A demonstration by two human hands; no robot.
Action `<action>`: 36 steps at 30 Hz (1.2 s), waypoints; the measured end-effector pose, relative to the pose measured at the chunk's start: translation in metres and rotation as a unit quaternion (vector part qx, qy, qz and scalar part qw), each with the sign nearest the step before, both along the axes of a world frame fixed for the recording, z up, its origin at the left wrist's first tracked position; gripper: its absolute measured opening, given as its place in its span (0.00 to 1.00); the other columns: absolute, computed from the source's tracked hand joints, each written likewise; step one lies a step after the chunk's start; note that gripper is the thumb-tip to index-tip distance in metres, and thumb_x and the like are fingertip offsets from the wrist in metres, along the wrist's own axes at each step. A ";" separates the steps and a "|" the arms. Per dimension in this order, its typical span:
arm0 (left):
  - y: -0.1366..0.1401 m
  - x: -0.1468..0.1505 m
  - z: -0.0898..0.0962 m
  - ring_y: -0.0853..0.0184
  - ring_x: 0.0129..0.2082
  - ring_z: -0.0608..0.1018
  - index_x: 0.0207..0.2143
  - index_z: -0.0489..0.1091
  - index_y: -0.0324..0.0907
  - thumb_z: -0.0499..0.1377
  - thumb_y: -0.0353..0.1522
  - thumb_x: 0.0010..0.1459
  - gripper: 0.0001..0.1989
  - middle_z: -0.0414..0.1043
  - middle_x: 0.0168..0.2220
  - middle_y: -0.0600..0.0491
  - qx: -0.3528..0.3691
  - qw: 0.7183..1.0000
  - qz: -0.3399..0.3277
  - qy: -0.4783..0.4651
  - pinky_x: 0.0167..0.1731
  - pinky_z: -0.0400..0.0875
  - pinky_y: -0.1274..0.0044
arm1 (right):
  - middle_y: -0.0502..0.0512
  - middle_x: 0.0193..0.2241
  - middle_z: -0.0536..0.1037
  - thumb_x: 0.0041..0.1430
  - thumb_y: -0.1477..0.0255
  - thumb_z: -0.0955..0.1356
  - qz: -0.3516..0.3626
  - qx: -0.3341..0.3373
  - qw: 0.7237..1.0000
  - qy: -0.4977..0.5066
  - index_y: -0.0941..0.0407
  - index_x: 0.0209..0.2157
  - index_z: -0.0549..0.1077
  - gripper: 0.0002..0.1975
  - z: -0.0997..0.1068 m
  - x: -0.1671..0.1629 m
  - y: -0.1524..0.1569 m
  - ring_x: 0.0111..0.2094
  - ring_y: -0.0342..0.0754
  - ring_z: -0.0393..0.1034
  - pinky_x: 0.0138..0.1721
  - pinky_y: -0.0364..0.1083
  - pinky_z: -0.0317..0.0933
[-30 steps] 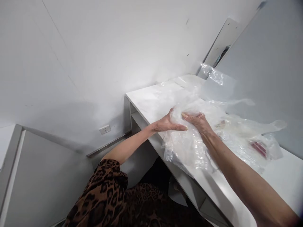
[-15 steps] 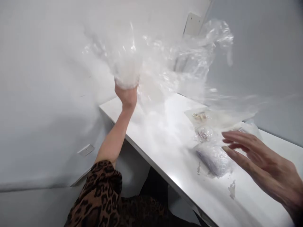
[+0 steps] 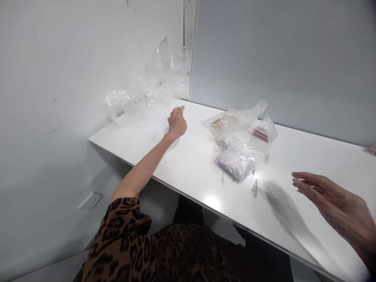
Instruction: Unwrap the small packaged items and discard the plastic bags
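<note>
My left hand point(image 3: 177, 123) is over the far left part of the white table, its fingers loosely bent and apart with nothing in them. Just beyond it, a heap of crumpled clear plastic wrap point(image 3: 147, 94) lies in the corner against the walls. My right hand point(image 3: 335, 207) hovers above the right part of the table, open and holding nothing. Between my hands lie a plastic-wrapped pale packet point(image 3: 237, 162), a small round wrapped item point(image 3: 225, 141), a clear bag with a yellowish piece point(image 3: 217, 124) and a bag with a red item point(image 3: 261, 134).
The white table point(image 3: 188, 164) runs along a grey panel point(image 3: 264, 58) at the back. A white wall point(image 3: 53, 98) with a socket point(image 3: 90, 200) stands at the left. Small dark marks show near the packet. Something pinkish and blurred point(image 3: 370, 149) enters at the right edge.
My left hand has let go of the clear plastic, which now lies in the corner, and has come down over the table. My right hand stays open. The view has turned right.
</note>
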State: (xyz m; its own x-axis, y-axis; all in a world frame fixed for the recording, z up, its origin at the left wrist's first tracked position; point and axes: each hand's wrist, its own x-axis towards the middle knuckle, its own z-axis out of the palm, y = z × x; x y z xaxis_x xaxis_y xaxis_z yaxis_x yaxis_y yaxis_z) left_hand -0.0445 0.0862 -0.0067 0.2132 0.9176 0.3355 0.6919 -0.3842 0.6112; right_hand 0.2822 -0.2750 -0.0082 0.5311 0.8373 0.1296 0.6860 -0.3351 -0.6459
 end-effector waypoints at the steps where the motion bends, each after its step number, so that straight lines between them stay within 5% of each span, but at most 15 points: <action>1: -0.019 0.000 -0.007 0.54 0.70 0.67 0.66 0.66 0.43 0.51 0.24 0.63 0.29 0.66 0.68 0.40 0.009 0.999 -0.035 0.009 0.70 0.60 0.56 | 0.56 0.44 0.83 0.58 0.45 0.70 -0.014 -0.003 1.000 0.024 0.28 0.41 0.78 0.11 0.001 -0.005 0.000 0.45 0.71 0.79 0.46 0.73 0.71; 4: -0.073 0.009 -0.017 0.57 0.63 0.73 0.59 0.72 0.39 0.52 0.30 0.68 0.20 0.74 0.61 0.40 0.024 0.991 -0.130 0.014 0.67 0.65 0.62 | 0.57 0.43 0.83 0.56 0.44 0.72 -0.009 0.001 0.997 0.073 0.35 0.42 0.80 0.16 -0.001 -0.013 0.004 0.46 0.69 0.78 0.52 0.71 0.70; 7: -0.124 0.032 -0.016 0.58 0.62 0.74 0.60 0.72 0.37 0.54 0.41 0.71 0.23 0.75 0.60 0.40 0.021 0.976 -0.215 0.003 0.66 0.66 0.66 | 0.60 0.49 0.81 0.57 0.45 0.71 0.011 0.036 0.996 0.082 0.46 0.46 0.79 0.23 -0.006 -0.011 0.023 0.47 0.65 0.77 0.53 0.69 0.70; 11: -0.179 0.075 -0.015 0.51 0.71 0.65 0.69 0.65 0.43 0.58 0.50 0.68 0.33 0.63 0.70 0.39 0.040 0.962 -0.260 0.066 0.69 0.60 0.57 | 0.69 0.59 0.74 0.56 0.46 0.71 -0.005 0.066 0.997 0.031 0.55 0.59 0.71 0.36 -0.012 -0.005 0.081 0.52 0.65 0.75 0.54 0.66 0.71; 14: -0.204 0.103 -0.019 0.47 0.73 0.61 0.67 0.68 0.45 0.60 0.48 0.67 0.30 0.61 0.72 0.40 0.060 0.952 -0.263 0.145 0.70 0.55 0.52 | 0.76 0.67 0.65 0.55 0.55 0.73 -0.043 0.059 0.997 -0.003 0.60 0.64 0.65 0.40 -0.013 -0.002 0.132 0.67 0.72 0.61 0.64 0.69 0.61; 16: -0.214 0.114 -0.021 0.46 0.74 0.60 0.64 0.71 0.46 0.60 0.45 0.68 0.26 0.63 0.71 0.41 0.062 0.947 -0.256 0.185 0.71 0.53 0.50 | 0.76 0.68 0.64 0.55 0.61 0.73 -0.085 0.056 0.994 0.041 0.61 0.61 0.67 0.35 -0.013 0.002 0.153 0.69 0.72 0.57 0.66 0.69 0.57; 18: -0.221 0.117 -0.024 0.45 0.75 0.59 0.62 0.72 0.45 0.60 0.42 0.68 0.24 0.64 0.70 0.41 0.066 0.945 -0.245 0.206 0.72 0.51 0.47 | 0.75 0.60 0.72 0.56 0.66 0.71 -0.113 0.057 0.986 0.108 0.60 0.50 0.74 0.21 -0.014 0.008 0.159 0.64 0.70 0.64 0.63 0.65 0.62; 21: -0.227 0.115 -0.028 0.45 0.75 0.58 0.61 0.73 0.44 0.60 0.40 0.68 0.22 0.65 0.70 0.41 0.102 0.944 -0.238 0.202 0.72 0.49 0.45 | 0.70 0.40 0.81 0.56 0.71 0.69 -0.121 0.057 0.971 0.197 0.56 0.31 0.73 0.03 -0.020 0.023 0.139 0.42 0.59 0.76 0.42 0.54 0.72; 25: -0.236 0.128 -0.030 0.51 0.75 0.60 0.59 0.73 0.43 0.56 0.35 0.70 0.18 0.68 0.67 0.41 0.161 0.930 -0.285 0.166 0.74 0.49 0.51 | 0.62 0.28 0.79 0.53 0.71 0.71 -0.112 0.059 0.942 0.309 0.55 0.26 0.69 0.08 -0.027 0.035 0.081 0.20 0.43 0.63 0.18 0.43 0.56; 28: -0.244 0.156 -0.031 0.54 0.74 0.62 0.60 0.72 0.40 0.52 0.31 0.71 0.19 0.68 0.67 0.41 0.144 0.922 -0.330 0.147 0.72 0.58 0.58 | 0.59 0.25 0.78 0.50 0.68 0.74 -0.087 0.058 0.906 0.410 0.56 0.27 0.72 0.09 -0.030 0.027 0.033 0.17 0.41 0.60 0.13 0.41 0.49; 32: -0.254 0.189 -0.033 0.55 0.68 0.69 0.62 0.69 0.41 0.50 0.29 0.70 0.21 0.69 0.65 0.41 0.083 0.916 -0.355 0.166 0.67 0.65 0.59 | 0.56 0.23 0.78 0.53 0.65 0.75 -0.015 0.025 0.824 0.565 0.58 0.30 0.76 0.11 -0.031 -0.006 -0.030 0.15 0.38 0.58 0.12 0.40 0.45; 36: -0.252 0.196 -0.039 0.55 0.67 0.70 0.59 0.73 0.43 0.50 0.30 0.70 0.19 0.71 0.64 0.43 0.031 0.890 -0.400 0.219 0.67 0.64 0.59 | 0.59 0.30 0.83 0.59 0.54 0.74 0.158 -0.118 0.802 0.564 0.57 0.38 0.81 0.19 -0.002 -0.036 -0.088 0.17 0.40 0.65 0.15 0.41 0.49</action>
